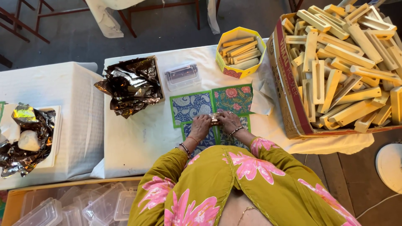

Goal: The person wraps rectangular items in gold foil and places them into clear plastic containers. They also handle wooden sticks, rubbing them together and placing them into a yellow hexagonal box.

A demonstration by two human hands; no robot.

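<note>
Here a small foil-wrapped piece (215, 119) is pinched between both hands, the left hand (201, 125) and right hand (228, 121) closed narrowly on its two ends, apparently so the wrap can be pressed tight. It is held just above the patterned cards (190, 106) laid flat on the table (138, 138), which serve as a work surface. Crumpled foil (132, 86) is kept near on the left, a clear lidded box (182, 75) and a yellow octagonal box (240, 52) of pale bars beyond, and a large carton (293, 109) of bars at the right.
</note>
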